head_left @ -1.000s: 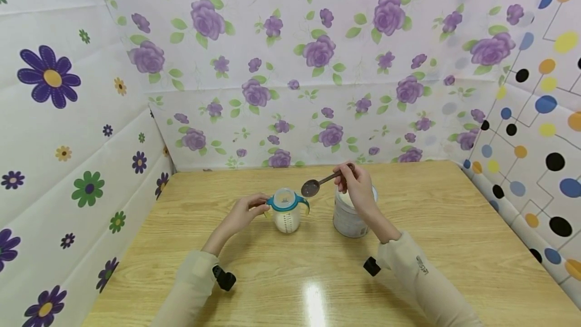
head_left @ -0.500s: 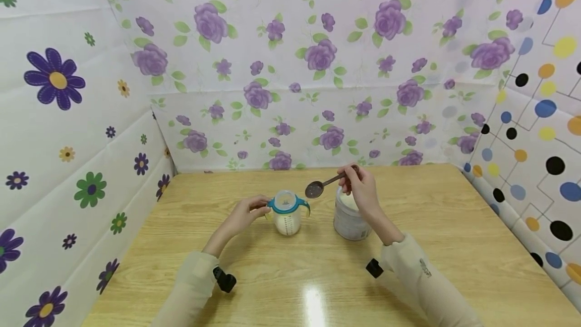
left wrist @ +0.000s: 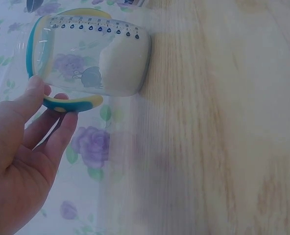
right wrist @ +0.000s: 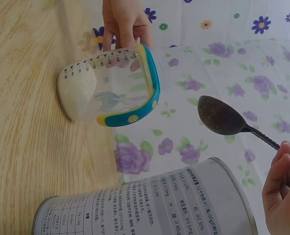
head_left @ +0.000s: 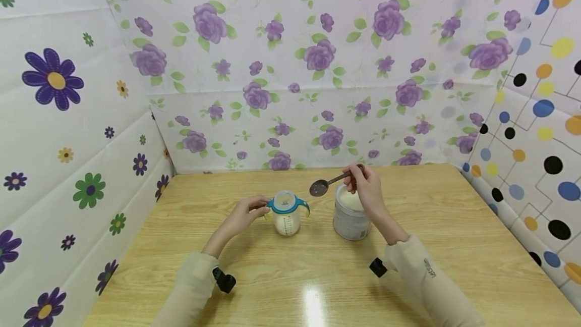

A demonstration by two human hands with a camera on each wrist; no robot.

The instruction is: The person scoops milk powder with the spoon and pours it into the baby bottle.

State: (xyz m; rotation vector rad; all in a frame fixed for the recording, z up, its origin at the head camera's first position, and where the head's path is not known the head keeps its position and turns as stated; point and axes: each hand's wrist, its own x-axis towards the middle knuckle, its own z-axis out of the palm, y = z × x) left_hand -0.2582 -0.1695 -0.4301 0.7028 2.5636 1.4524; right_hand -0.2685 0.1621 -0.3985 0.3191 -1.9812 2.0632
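A clear baby bottle (head_left: 286,221) with a teal collar and two side handles stands uncapped on the table, white powder in its lower part. My left hand (head_left: 245,214) pinches the bottle's left handle (left wrist: 74,104) between thumb and fingers. In my right hand (head_left: 366,188) a dark brown spoon (head_left: 319,188) is held by its handle, its bowl up in the air between bottle and can. Only a thin residue shows in the bowl in the head view. Below the right hand stands an open can (head_left: 350,221) of pale powder, printed with text in the right wrist view.
The wooden table (head_left: 290,271) reaches back to a wall cloth with purple roses (head_left: 318,55). Patterned cloths also close off the left and right sides. Each wrist wears a small black camera (head_left: 224,280).
My right hand has moved slightly right with the spoon, away from the bottle and over the can, baring more of the can's powder. The left hand stays on the bottle handle.
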